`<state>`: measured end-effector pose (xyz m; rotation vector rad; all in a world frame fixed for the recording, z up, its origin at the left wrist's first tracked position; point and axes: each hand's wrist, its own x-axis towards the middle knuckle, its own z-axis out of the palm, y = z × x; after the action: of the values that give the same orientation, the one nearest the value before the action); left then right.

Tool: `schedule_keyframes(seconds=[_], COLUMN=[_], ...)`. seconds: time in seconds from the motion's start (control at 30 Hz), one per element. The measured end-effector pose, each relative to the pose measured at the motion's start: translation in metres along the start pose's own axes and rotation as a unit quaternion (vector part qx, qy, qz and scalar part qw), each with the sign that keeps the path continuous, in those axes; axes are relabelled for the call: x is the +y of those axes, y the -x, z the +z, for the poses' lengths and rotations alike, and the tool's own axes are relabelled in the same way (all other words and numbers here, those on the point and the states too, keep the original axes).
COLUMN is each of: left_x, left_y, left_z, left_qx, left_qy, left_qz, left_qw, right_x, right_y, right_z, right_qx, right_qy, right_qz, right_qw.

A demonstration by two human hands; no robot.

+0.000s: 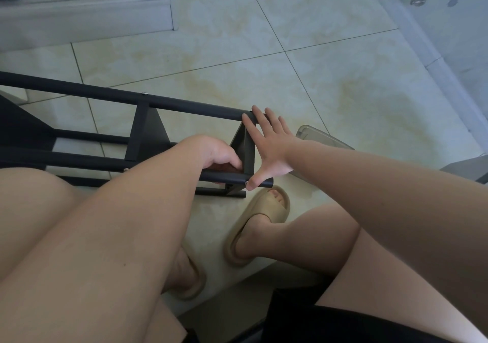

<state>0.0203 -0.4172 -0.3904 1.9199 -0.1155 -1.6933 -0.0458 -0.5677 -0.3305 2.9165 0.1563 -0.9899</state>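
Left hand [219, 155] clamps the lower rail [224, 176] of the black tubular metal frame [184, 105]; right hand [266, 147], splayed flat, braces its three-o'clock end (beside a screw [246, 183]). Uneven pushing could skew the joint.

No legible text, label, brand, number or sign is present. The black metal frame [190, 109] carries no readable marking on its tubes or brackets. The beige slipper [266, 208], the clear plastic container [318, 137] and the floor tiles [343, 78] likewise show no readable characters.
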Motion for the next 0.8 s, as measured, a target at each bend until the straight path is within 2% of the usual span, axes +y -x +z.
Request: schedule_keyframes(seconds=[0.2,0.4,0.53,0.67,0.8], left_x=[-0.0019,0.0001,0.0004,-0.0012,-0.0015], left_y=[0.0018,-0.0022,0.0010,0.0035,0.0012], left_z=[-0.0002,0.0021,-0.0008,-0.0018,0.0020], left_qx=[-0.029,0.007,-0.010,-0.032,0.005], left_qy=[0.059,0.021,-0.001,0.032,0.035], left_qz=[0.003,-0.017,-0.006,0.000,-0.009], left_qw=[0.998,1.000,1.000,0.999,0.999], right_x=[-0.0004,-0.0005,-0.0006,-0.0007,-0.0008], right_y=[-0.0006,-0.0002,-0.0003,0.0001,0.0008], right_z=[-0.0002,0.0008,0.0003,0.0008,0.0013], right_qx=[-0.003,-0.001,-0.001,0.001,0.000], right_qy=[0.001,0.000,-0.001,0.000,-0.007], right_qz=[0.000,-0.001,0.001,0.000,-0.001], right_qw=[1.000,1.000,1.000,1.000,1.000])
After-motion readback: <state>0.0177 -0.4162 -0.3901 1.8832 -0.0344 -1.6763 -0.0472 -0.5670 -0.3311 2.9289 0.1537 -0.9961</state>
